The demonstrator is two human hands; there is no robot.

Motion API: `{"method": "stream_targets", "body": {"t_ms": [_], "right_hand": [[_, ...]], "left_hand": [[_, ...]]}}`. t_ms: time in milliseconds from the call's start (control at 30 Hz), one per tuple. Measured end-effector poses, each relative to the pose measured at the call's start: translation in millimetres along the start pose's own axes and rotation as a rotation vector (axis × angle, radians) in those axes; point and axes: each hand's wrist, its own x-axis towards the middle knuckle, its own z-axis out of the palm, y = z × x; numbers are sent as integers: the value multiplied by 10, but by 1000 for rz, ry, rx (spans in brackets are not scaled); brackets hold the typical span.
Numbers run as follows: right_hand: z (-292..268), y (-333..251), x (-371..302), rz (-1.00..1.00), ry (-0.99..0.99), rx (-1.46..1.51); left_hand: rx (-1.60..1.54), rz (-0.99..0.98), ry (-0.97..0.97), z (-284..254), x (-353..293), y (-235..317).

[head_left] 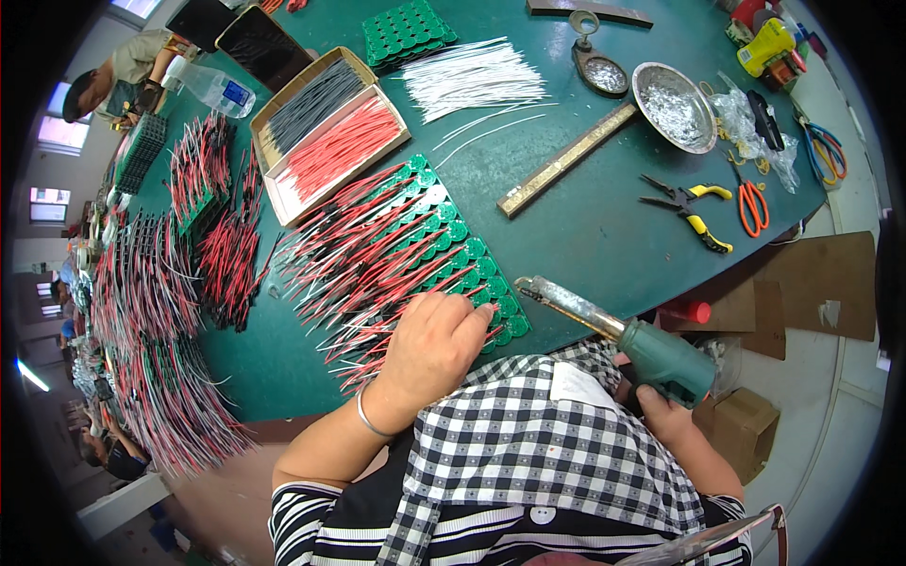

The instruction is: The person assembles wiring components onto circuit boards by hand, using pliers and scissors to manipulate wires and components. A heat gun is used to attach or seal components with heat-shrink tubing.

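Observation:
A panel of round green circuit boards (461, 232) lies in front of me, with rows of red, black and white wires (349, 247) fanning out to its left. My left hand (436, 344) rests over the panel's near end, thumb and forefinger pinched; a bit of red wire shows at the fingertips. In my right hand (663, 413) is a soldering iron (668, 361) with a green body, its metal tip pointing left just beyond the panel's near right edge. A cardboard box (332, 132) past the panel holds black wires and red wires.
White wires (472, 77) lie beyond the panel. A metal bar (566, 160), a metal bowl (674, 107) with silvery scraps, yellow-handled pliers (694, 209) and orange-handled cutters (752, 206) sit to the right. Wired bundles (151, 283) fill the left edge. Another person (132, 71) works at far left.

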Motion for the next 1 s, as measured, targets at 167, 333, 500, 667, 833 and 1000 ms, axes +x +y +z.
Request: {"method": "stream_targets", "body": {"t_ms": [167, 333, 500, 667, 833, 1000], "right_hand": [[51, 36, -8, -67, 96, 208], [60, 38, -66, -76, 97, 252], [-45, 163, -218, -4, -20, -2], [-64, 196, -239, -95, -50, -170], [-35, 156, -241, -15, -50, -131], [-23, 92, -201, -123, -60, -268]], "left_hand": [[7, -5, 23, 11, 1, 5], [-56, 29, 82, -15, -46, 53], [-49, 24, 48, 60, -141, 92], [-28, 37, 33, 63, -118, 110], [-31, 51, 33, 69, -128, 107], [-30, 62, 44, 67, -122, 106]]}}
